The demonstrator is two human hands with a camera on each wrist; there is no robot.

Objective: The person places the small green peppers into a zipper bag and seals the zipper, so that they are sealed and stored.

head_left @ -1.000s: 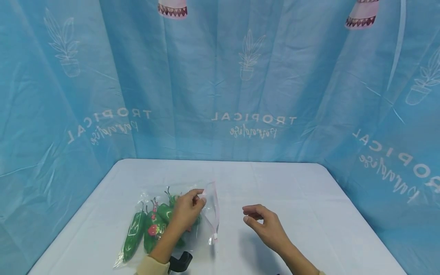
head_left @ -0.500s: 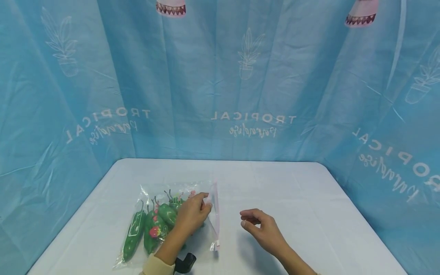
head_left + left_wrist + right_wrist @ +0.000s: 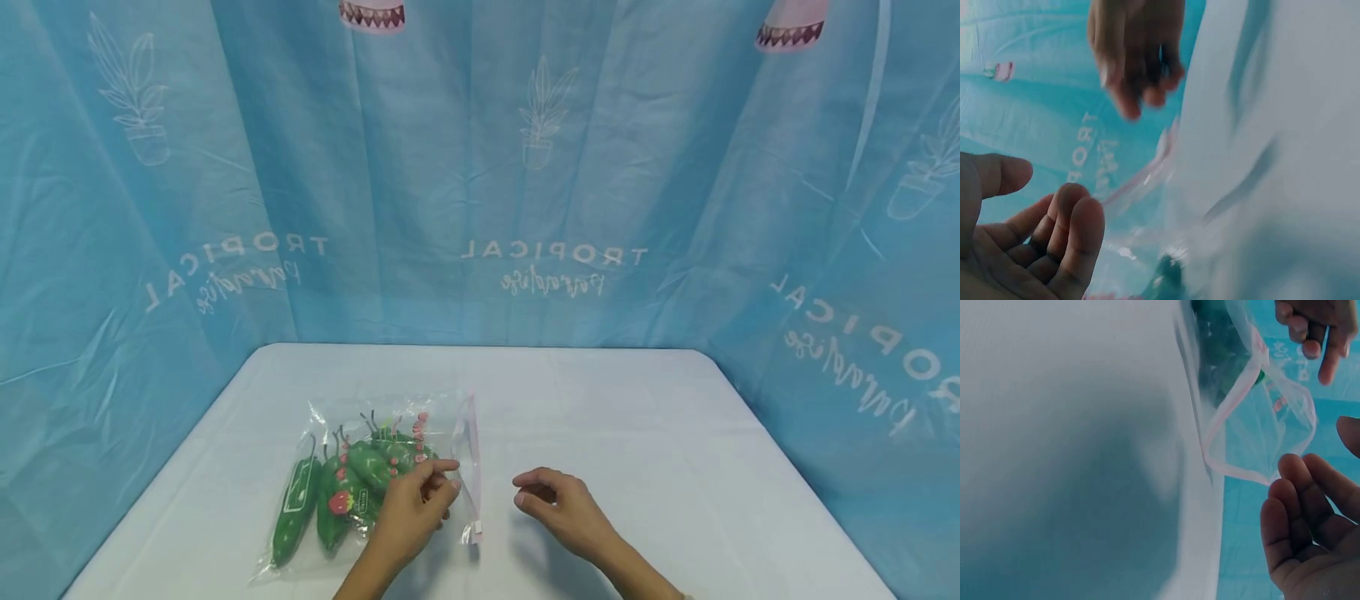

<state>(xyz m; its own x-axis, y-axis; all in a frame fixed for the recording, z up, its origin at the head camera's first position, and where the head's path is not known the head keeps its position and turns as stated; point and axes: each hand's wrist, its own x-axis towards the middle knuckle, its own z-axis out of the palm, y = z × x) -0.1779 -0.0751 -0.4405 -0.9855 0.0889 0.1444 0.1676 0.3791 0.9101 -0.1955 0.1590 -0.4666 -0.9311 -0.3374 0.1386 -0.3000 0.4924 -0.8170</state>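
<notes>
A clear zip bag (image 3: 435,407) with a pink-edged mouth lies on the table, its mouth to the right. Inside are several green peppers with dark stems; a long dark green pepper (image 3: 295,510) lies at its left side. My left hand (image 3: 411,515) hovers over the right part of the bag, hiding some of the peppers. Its thumb and fingers are apart and hold nothing in the left wrist view. To the right of the mouth is my right hand (image 3: 564,515), fingers loosely bent and nothing held. The bag's pink rim (image 3: 1235,394) gapes in the right wrist view.
A white-covered table (image 3: 637,433) carries the bag on its left half. Blue printed curtains (image 3: 420,183) enclose the back and both sides.
My left hand has come away from the bag's mouth and moved toward me. The bag's mouth edge lies straighter and slightly farther right. My right hand has drifted a little left and nearer.
</notes>
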